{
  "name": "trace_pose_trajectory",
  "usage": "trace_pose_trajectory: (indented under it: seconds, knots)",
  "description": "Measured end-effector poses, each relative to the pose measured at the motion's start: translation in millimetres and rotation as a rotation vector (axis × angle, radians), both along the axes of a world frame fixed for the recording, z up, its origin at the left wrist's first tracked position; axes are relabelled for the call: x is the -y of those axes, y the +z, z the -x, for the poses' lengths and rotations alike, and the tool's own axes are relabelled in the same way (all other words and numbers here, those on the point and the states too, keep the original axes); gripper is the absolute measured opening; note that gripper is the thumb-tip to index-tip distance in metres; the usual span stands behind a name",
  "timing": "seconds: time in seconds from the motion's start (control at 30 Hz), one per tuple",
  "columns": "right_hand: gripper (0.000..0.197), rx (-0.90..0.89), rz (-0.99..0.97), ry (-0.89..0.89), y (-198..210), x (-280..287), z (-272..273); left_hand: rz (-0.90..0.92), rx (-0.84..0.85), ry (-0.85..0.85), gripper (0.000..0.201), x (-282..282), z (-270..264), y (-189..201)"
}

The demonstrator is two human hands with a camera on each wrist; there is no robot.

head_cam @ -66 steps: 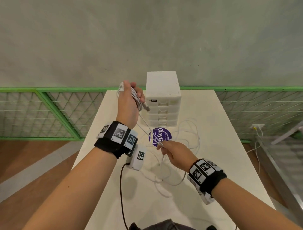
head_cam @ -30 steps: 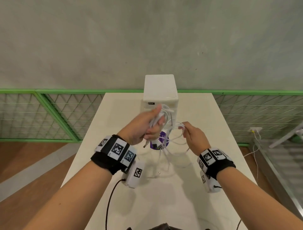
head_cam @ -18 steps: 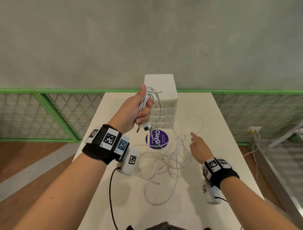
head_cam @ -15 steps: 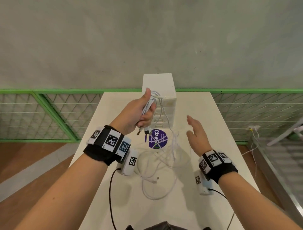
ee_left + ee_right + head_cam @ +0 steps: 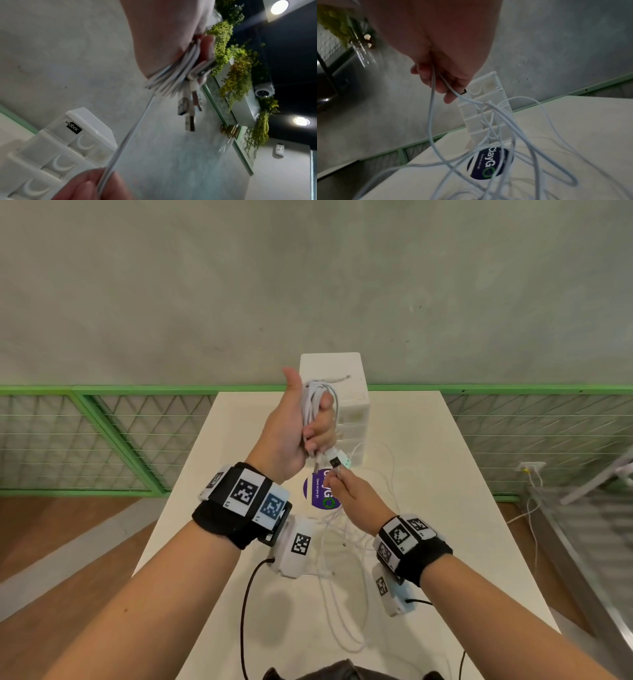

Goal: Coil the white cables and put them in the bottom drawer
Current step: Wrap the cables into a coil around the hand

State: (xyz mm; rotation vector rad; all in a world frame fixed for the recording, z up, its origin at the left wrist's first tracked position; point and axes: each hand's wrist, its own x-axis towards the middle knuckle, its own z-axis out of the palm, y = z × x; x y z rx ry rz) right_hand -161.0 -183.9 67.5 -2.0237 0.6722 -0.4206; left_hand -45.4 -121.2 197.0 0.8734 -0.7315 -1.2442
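Note:
My left hand (image 5: 313,422) is raised in front of the white drawer unit (image 5: 334,369) and grips a bundle of coiled white cable (image 5: 317,402). USB plugs (image 5: 337,462) hang from the bottom of that fist; the left wrist view shows the plugs (image 5: 189,119) too. Just below, my right hand (image 5: 334,479) pinches cable strands (image 5: 434,81) running up to the bundle. The remaining loose cable (image 5: 342,604) trails in tangled loops over the table. All drawers of the unit (image 5: 488,108) look closed.
A round purple sticker (image 5: 320,491) lies on the white table (image 5: 445,508) in front of the drawer unit. A green mesh fence (image 5: 120,440) runs behind the table, against a grey wall. Black wires hang from my wrist cameras.
Half a second ago my right hand was open and off the cables; it has moved in under the left hand and pinched the strands. The left hand keeps its bundle, slightly higher.

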Motion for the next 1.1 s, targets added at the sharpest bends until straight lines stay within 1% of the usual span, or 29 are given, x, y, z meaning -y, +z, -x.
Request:
trace_pose_trajectory:
  seconds: [0.1,0.17,0.27,0.33,0.4,0.47,0.5,0.57,0.63,0.7,0.77,0.83,0.87,0.9,0.93,1.0,1.03,1.1]
  knots:
    - [0.021,-0.085,0.091,0.041,-12.1,5.0,6.3,0.043,-0.048,0.137,0.071,-0.2,-5.2,-1.1]
    - [0.020,-0.114,0.087,0.060,-20.1,8.3,12.4,0.073,-0.066,0.226,0.070,-0.2,-10.3,-0.5]
    - [0.018,-0.237,0.115,0.119,-32.7,8.6,20.9,0.120,-0.094,0.348,0.068,0.6,-19.3,1.5]
    - [0.019,-0.316,0.139,0.171,-39.0,6.4,25.2,0.120,-0.103,0.403,0.065,1.4,-21.3,4.8]
    - [0.022,-0.409,0.203,0.228,-42.6,5.3,29.1,0.102,-0.074,0.453,0.061,2.9,-21.6,7.6]
    - [0.024,-0.463,0.263,0.254,-43.9,4.4,32.9,0.095,-0.003,0.491,0.056,5.0,-22.1,8.4]
    - [0.023,-0.453,0.279,0.262,-43.5,3.5,34.6,0.103,0.057,0.510,0.052,5.9,-22.8,7.7]
    - [0.021,-0.397,0.321,0.296,-38.6,0.4,36.2,0.134,0.247,0.563,0.044,7.2,-26.2,1.4]
    - [0.020,-0.346,0.366,0.319,-29.5,-3.3,36.7,0.145,0.483,0.602,0.037,6.7,-33.9,-8.9]
    - [0.018,-0.277,0.386,0.298,-18.7,-6.2,36.0,0.124,0.791,0.603,0.044,4.2,-45.5,-20.1]
    - [0.018,-0.195,0.370,0.267,-8.6,-7.4,34.1,0.047,1.158,0.531,0.053,2.7,-57.3,-30.4]
    - [0.020,-0.136,0.341,0.242,0.0,-8.4,30.4,-0.096,1.455,0.386,0.052,3.0,-65.6,-39.7]
    - [0.020,-0.093,0.328,0.231,3.9,-9.5,28.3,-0.171,1.550,0.322,0.050,3.8,-69.5,-45.0]
    - [0.020,-0.037,0.317,0.214,8.1,-10.5,26.6,-0.226,1.598,0.265,0.049,3.6,-73.0,-50.6]
    - [0.020,0.019,0.305,0.189,13.0,-10.7,25.4,-0.256,1.598,0.214,0.049,2.6,-75.1,-55.6]
    - [0.021,0.094,0.279,0.097,21.2,-6.5,23.6,-0.282,1.506,0.141,0.053,-0.8,-75.8,-67.3]
    - [0.021,0.104,0.273,0.031,24.1,-1.4,23.1,-0.318,1.417,0.084,0.055,-3.9,-72.3,-71.1]
    - [0.022,0.108,0.279,-0.072,27.4,11.6,22.6,-0.441,1.150,-0.087,0.061,-13.4,-57.1,-76.8]
